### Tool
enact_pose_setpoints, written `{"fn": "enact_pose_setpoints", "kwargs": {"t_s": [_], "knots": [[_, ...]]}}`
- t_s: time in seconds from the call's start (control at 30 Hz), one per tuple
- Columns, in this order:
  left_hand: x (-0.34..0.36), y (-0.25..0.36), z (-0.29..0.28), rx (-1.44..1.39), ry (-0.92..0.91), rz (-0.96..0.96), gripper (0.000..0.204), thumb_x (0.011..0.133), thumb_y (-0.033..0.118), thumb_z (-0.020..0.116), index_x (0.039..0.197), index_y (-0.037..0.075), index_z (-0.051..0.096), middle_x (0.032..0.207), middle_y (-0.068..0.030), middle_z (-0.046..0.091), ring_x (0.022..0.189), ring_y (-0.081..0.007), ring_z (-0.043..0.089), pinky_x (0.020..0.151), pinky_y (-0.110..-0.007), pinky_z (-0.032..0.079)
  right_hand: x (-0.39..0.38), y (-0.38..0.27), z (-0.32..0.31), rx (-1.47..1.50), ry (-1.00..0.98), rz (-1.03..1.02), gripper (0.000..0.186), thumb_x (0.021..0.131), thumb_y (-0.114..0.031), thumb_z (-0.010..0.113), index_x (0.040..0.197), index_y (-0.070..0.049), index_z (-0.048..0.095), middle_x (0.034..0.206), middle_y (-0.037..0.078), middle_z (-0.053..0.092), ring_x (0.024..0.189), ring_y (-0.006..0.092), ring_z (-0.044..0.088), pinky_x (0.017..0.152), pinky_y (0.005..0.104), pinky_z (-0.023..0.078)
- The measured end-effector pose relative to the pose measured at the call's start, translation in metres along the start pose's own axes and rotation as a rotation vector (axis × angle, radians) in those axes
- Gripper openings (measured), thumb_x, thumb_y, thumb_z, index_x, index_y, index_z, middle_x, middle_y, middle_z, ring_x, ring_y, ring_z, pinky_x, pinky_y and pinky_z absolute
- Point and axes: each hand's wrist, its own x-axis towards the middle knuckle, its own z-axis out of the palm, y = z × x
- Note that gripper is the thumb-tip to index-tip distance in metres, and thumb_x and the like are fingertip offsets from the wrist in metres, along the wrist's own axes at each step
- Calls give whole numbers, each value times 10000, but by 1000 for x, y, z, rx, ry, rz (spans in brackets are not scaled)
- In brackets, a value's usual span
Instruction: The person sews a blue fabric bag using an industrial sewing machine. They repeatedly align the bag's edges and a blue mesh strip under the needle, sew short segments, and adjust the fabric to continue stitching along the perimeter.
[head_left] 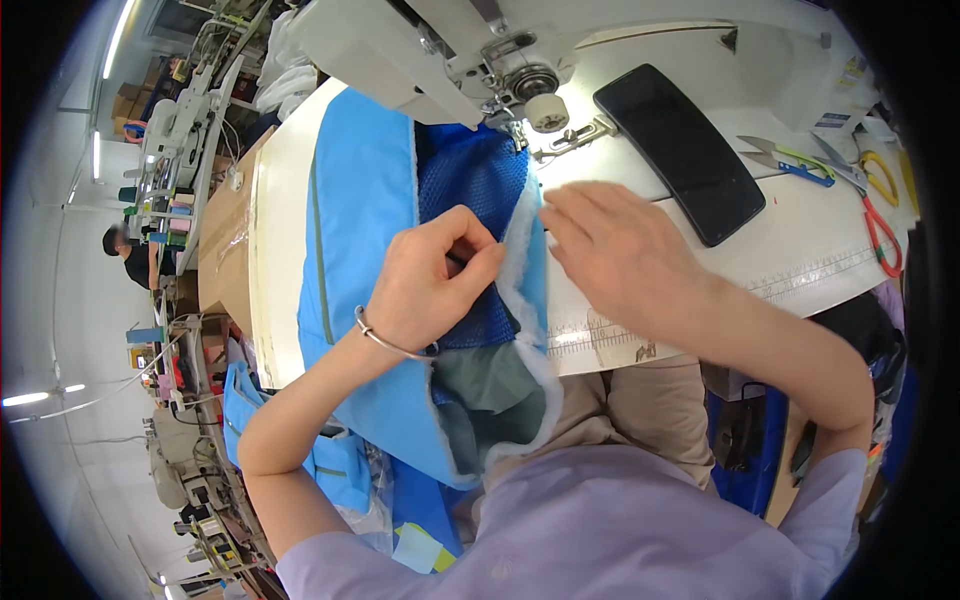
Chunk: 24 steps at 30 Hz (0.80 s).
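Observation:
A light blue fabric piece (365, 220) with dark blue mesh (462, 185) and a fuzzy white edge (517, 260) lies on the sewing machine table. Its upper end reaches the presser foot (518, 138); its lower end hangs over the table's front edge and shows a grey-green lining (485, 385). With thumb and forefinger pinched together, my left hand (430, 270) holds the piece beside the white edge. My right hand (625, 255) is just right of that edge, fingers stretched out over the table, holding nothing visible. Its fingertips are slightly blurred.
The white sewing machine head (400, 60) overhangs the work. A black phone (685, 155) lies to the right, with thread snips (790, 165) and red-handled scissors (880, 235) beyond. More blue pieces (340, 465) hang at lower left. A person (135, 258) is far left.

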Motion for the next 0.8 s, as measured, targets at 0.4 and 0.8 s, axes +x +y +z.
{"fn": "enact_pose_setpoints", "kwargs": {"t_s": [0.4, 0.8], "knots": [[8, -14, -7, -337, -80, 71, 127, 905, 88, 659, 827, -1, 611, 1241, -145, 625, 1119, -194, 577, 972, -329, 428, 22, -20, 20, -394, -246, -238, 244, 748, -154, 675, 900, 24, 741, 856, 124, 660, 910, 276, 600, 778, 348, 459], [16, -21, -13, -481, -216, -42, 184, 918, 122, 645, 771, 22, 598, 950, -52, 636, 1256, -225, 524, 1004, -324, 383, -9, -13, -2, 141, -114, -274, 183, 740, -179, 677, 840, -26, 677, 847, 71, 609, 828, 210, 590, 726, 314, 489]]}}
